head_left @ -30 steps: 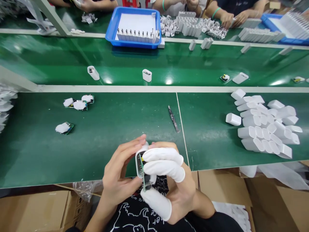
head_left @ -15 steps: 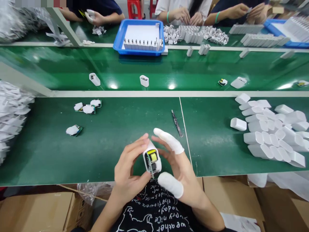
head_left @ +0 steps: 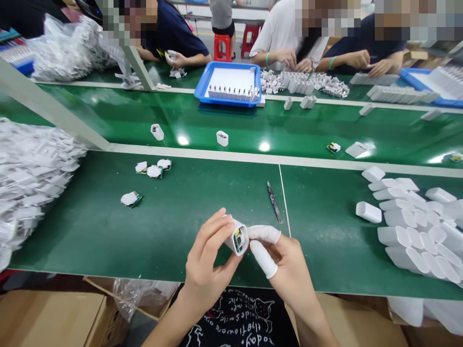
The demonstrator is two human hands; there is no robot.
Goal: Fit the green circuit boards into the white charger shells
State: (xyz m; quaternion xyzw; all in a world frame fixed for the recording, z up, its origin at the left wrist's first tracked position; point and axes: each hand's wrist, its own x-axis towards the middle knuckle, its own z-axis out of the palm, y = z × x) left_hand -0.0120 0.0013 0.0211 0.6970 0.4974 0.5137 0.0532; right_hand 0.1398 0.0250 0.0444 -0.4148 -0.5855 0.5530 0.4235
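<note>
A white plastic charger casing is held in my left hand, with fingers over its top and the thumb beneath. The open end faces right and towards me, and a circuit board with a yellow part sits inside. White finger cots cover the thumb and index finger of my right hand. Those two fingertips are drawn close together at the right rim of the casing. Tweezers lie on the green table beyond my right hand.
Several white empty casings are grouped at the right. Circuit boards with white covers lie to the left, near a heap of white parts. Across the green strip stand two casings and a blue tray; co-workers sit behind.
The board now sits deeper in the casing, its edge no longer sticking out. My right fingers have closed in from spread apart to the casing's rim. The camera view has tilted up.
</note>
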